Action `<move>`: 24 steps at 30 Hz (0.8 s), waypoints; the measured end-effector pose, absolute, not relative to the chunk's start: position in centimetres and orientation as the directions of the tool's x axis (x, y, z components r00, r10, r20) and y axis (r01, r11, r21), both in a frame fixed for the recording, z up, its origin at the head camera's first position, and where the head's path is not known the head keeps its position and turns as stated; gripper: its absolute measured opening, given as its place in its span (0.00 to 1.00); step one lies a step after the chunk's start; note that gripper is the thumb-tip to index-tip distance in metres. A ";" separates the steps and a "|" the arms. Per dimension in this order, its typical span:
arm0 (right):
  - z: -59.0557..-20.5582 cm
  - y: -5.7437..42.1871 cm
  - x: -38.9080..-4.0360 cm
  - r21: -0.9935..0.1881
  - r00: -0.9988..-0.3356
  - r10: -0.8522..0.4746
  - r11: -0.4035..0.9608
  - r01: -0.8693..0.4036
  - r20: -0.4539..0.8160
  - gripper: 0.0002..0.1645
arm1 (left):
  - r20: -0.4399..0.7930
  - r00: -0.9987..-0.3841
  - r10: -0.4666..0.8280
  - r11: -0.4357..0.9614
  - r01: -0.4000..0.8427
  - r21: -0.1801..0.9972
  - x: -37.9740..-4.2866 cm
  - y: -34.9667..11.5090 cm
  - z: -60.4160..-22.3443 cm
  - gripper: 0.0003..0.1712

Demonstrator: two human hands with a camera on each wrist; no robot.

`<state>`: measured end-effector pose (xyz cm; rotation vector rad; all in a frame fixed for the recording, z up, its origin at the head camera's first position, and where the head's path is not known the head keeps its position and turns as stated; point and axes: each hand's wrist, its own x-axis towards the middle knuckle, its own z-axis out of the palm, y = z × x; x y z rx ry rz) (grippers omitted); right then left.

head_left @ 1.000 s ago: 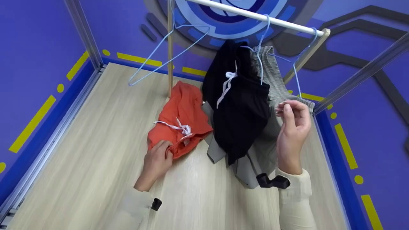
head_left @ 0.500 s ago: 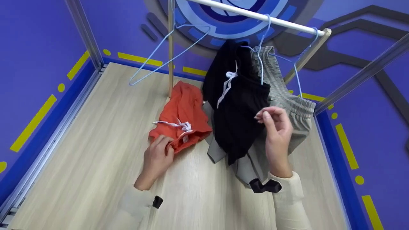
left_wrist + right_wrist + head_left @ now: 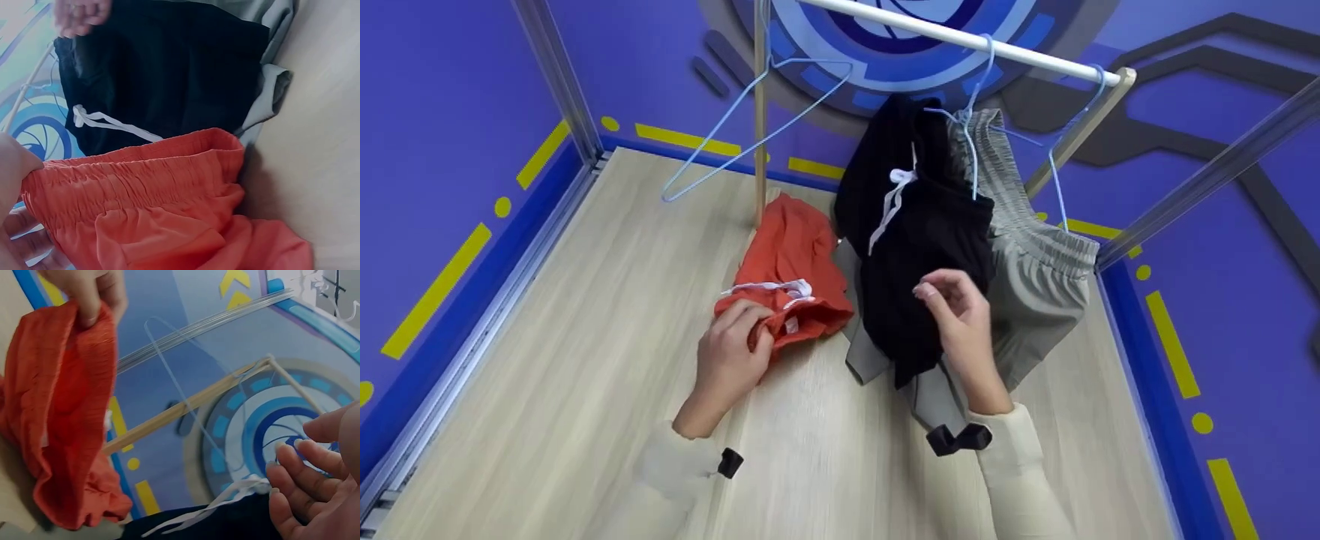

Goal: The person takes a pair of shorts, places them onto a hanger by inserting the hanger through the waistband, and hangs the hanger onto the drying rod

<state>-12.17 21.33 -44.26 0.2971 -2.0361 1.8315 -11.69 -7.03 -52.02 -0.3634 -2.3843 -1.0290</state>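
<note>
My left hand [image 3: 731,356] pinches the waistband of a pair of orange shorts [image 3: 795,247] with a white drawstring. The left wrist view shows the gathered waistband [image 3: 129,180] between thumb and fingers, its opening spread. My right hand [image 3: 964,322] holds nothing, its fingers loosely bent, in front of the black shorts [image 3: 900,285]. Those black shorts have a white drawstring and hang from a light-blue wire hanger [image 3: 973,142]. Behind them to the right, grey trousers [image 3: 1042,292] with an elastic waist hang from another blue hanger [image 3: 1057,187].
A bare blue hanger [image 3: 718,128] hangs from the left end of the white rail [image 3: 930,30], above the orange shorts. Wooden posts [image 3: 760,165] carry the rail. Blue-purple walls [image 3: 450,112] with metal edging enclose the wooden tabletop [image 3: 585,315].
My right hand has moved left and slightly down, from before the grey trousers to before the black shorts. My left hand has raised the orange waistband slightly, and its opening has widened.
</note>
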 end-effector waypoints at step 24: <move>-49.7 20.2 -12.4 -0.906 -0.972 -0.084 0.351 -0.237 0.221 0.13 | 0.636 -0.768 0.075 0.607 0.541 0.582 -11.7 -6.5 -48.2 0.09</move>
